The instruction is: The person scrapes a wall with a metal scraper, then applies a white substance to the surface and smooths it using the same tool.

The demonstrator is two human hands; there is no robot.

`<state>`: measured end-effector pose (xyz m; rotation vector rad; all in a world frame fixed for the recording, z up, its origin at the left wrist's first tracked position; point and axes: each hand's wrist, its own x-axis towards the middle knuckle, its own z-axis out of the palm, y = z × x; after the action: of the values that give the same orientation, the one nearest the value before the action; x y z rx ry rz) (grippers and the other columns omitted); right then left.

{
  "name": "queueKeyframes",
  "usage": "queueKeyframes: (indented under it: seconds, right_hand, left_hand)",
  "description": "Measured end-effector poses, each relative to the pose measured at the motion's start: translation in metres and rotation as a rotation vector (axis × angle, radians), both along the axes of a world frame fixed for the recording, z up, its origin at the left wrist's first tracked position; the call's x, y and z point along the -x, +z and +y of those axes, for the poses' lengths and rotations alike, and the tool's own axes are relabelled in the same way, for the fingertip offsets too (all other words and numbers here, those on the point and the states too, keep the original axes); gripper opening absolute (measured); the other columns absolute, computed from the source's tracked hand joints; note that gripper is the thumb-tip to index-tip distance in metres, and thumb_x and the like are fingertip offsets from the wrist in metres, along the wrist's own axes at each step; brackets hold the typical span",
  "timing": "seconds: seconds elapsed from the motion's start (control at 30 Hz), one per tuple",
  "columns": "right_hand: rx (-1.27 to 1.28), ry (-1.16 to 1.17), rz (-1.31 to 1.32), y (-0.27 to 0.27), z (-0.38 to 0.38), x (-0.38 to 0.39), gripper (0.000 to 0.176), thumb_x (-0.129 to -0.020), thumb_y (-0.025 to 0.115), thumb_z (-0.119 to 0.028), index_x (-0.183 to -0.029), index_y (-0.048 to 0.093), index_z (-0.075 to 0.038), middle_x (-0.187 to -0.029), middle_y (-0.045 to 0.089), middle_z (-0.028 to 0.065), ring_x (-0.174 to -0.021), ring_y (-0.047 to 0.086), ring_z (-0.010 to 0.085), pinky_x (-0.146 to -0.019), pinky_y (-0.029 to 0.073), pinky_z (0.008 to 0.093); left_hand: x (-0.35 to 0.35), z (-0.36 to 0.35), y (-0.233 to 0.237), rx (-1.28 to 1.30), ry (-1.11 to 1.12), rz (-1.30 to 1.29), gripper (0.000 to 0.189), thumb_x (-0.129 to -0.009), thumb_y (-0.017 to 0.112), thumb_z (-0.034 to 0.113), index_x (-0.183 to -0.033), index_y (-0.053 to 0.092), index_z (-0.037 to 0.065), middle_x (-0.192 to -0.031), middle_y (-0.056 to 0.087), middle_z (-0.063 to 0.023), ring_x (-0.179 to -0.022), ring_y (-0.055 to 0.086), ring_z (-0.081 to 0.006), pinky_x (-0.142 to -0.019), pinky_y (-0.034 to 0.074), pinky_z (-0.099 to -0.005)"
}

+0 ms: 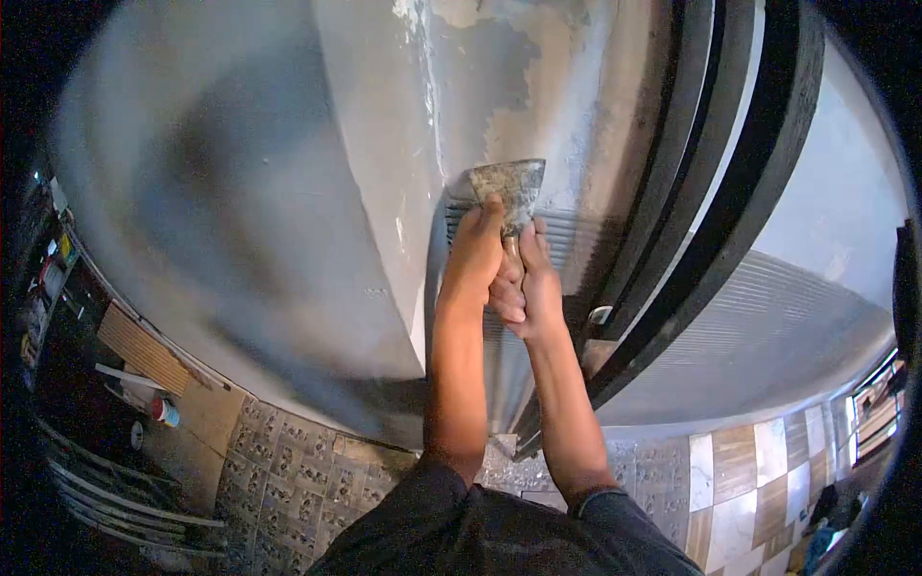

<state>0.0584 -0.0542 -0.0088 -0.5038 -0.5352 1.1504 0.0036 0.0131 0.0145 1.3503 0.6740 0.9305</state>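
Observation:
A wide putty knife (509,187) with a stained, paint-smeared blade is held upright in front of the wall (480,82). My right hand (540,283) wraps its handle, the fingers curled around it. From the other side my left hand (473,254) grips the tool higher up, thumb pressed on the lower blade. The blade's top edge points up at patchy plaster, where grey and tan areas meet beside a chipped white corner line (432,106). Behind both hands shows a strip of ribbed wall surface (567,245).
Dark upright bars (744,206) stand close on the right, beyond them a ribbed lower wall (759,326). A smooth grey wall (240,192) fills the left. Below lie patterned floor tiles (288,461). A white bucket (165,413) and boards (144,348) sit at lower left.

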Motion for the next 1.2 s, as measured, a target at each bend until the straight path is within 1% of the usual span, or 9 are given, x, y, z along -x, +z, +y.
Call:
queueKeyframes:
  seconds: [0.4, 0.5, 0.6, 0.67, 0.8, 0.93, 1.0, 1.1, 1.2]
  right_hand:
    - [-0.035, 0.068, 0.061, -0.021, 0.011, -0.009, 0.015, -0.095, 0.038, -0.043, -0.106, 0.041, -0.035, -0.061, 0.039, -0.0004, -0.032, 0.027, 0.0075, -0.023, 0.021, 0.0188]
    - [-0.073, 0.180, 0.039, -0.015, 0.011, -0.014, 0.015, -0.095, 0.038, -0.043, -0.107, 0.040, -0.034, -0.062, 0.039, -0.0002, -0.032, 0.027, 0.0078, -0.022, 0.022, 0.0191]
    - [-0.112, 0.044, 0.000, -0.020, 0.001, -0.008, 0.018, -0.095, 0.038, -0.044, -0.099, 0.043, -0.027, -0.061, 0.038, -0.0006, -0.031, 0.027, 0.0079, -0.022, 0.022, 0.0196]
    - [-0.048, 0.025, 0.062, -0.014, 0.008, -0.007, 0.023, -0.095, 0.038, -0.044, -0.094, 0.043, -0.022, -0.059, 0.038, -0.0012, -0.031, 0.028, 0.0077, -0.023, 0.021, 0.0197]
    - [-0.114, 0.070, -0.031, 0.010, 0.016, -0.010, 0.021, -0.094, 0.041, -0.043, -0.098, 0.044, -0.023, -0.058, 0.039, -0.0014, -0.031, 0.029, 0.0073, -0.023, 0.021, 0.0196]
    - [-0.100, 0.090, 0.072, -0.005, -0.002, -0.005, 0.022, -0.094, 0.041, -0.041, -0.107, 0.043, -0.023, -0.059, 0.039, -0.0006, -0.030, 0.029, 0.0078, -0.023, 0.020, 0.0201]
    - [0.015, -0.110, 0.040, 0.004, 0.002, 0.000, 0.023, -0.095, 0.041, -0.039, -0.112, 0.042, -0.024, -0.059, 0.039, -0.0001, -0.030, 0.029, 0.0083, -0.023, 0.020, 0.0201]
    - [-0.045, -0.023, -0.024, 0.024, 0.011, -0.001, 0.020, -0.095, 0.040, -0.039, -0.109, 0.041, -0.025, -0.059, 0.040, -0.0002, -0.031, 0.029, 0.0083, -0.024, 0.021, 0.0196]
    - [-0.046, 0.082, 0.015, 0.004, 0.006, -0.004, 0.018, -0.095, 0.040, -0.040, -0.105, 0.041, -0.025, -0.060, 0.042, -0.0007, -0.032, 0.030, 0.0072, -0.024, 0.020, 0.0188]
  left_hand:
    - [-0.002, 0.000, -0.008, -0.142, -0.048, -0.127, 0.051, -0.090, 0.046, 0.049, -0.106, 0.056, 0.001, -0.070, 0.054, -0.0039, -0.044, 0.042, -0.0102, -0.038, 0.036, -0.0252]
    - [0.004, -0.005, 0.011, 0.025, -0.046, 0.078, 0.050, -0.091, 0.045, 0.047, -0.108, 0.055, 0.001, -0.075, 0.057, -0.0053, -0.049, 0.045, -0.0108, -0.042, 0.038, -0.0246]
    - [-0.012, 0.011, -0.014, -0.321, 0.181, -0.024, 0.051, -0.091, 0.044, 0.049, -0.105, 0.056, 0.000, -0.072, 0.056, -0.0060, -0.049, 0.047, -0.0123, -0.043, 0.040, -0.0260]
    - [-0.007, 0.006, -0.003, -0.178, 0.048, 0.024, 0.053, -0.094, 0.034, 0.045, -0.094, 0.059, -0.002, -0.074, 0.058, -0.0106, -0.049, 0.051, -0.0161, -0.046, 0.044, -0.0295]
    - [0.011, -0.009, 0.041, -0.052, -0.066, 0.023, 0.053, -0.095, 0.034, 0.044, -0.099, 0.059, -0.003, -0.078, 0.059, -0.0116, -0.052, 0.052, -0.0158, -0.047, 0.043, -0.0286]
    - [-0.018, -0.003, -0.010, -0.208, 0.137, -0.106, 0.051, -0.095, 0.035, 0.044, -0.099, 0.058, -0.001, -0.069, 0.059, -0.0080, -0.042, 0.047, -0.0147, -0.038, 0.039, -0.0267]
    - [-0.006, 0.005, 0.002, -0.177, 0.024, -0.059, 0.050, -0.095, 0.035, 0.043, -0.100, 0.058, -0.001, -0.068, 0.058, -0.0076, -0.046, 0.049, -0.0150, -0.042, 0.041, -0.0283]
    - [0.010, 0.010, 0.036, -0.063, -0.144, -0.022, 0.050, -0.094, 0.037, 0.046, -0.099, 0.058, 0.001, -0.075, 0.058, -0.0075, -0.051, 0.048, -0.0126, -0.046, 0.042, -0.0291]
    - [0.001, -0.002, 0.015, -0.078, -0.020, -0.037, 0.049, -0.094, 0.037, 0.046, -0.096, 0.059, 0.002, -0.068, 0.056, -0.0060, -0.043, 0.044, -0.0120, -0.038, 0.037, -0.0281]
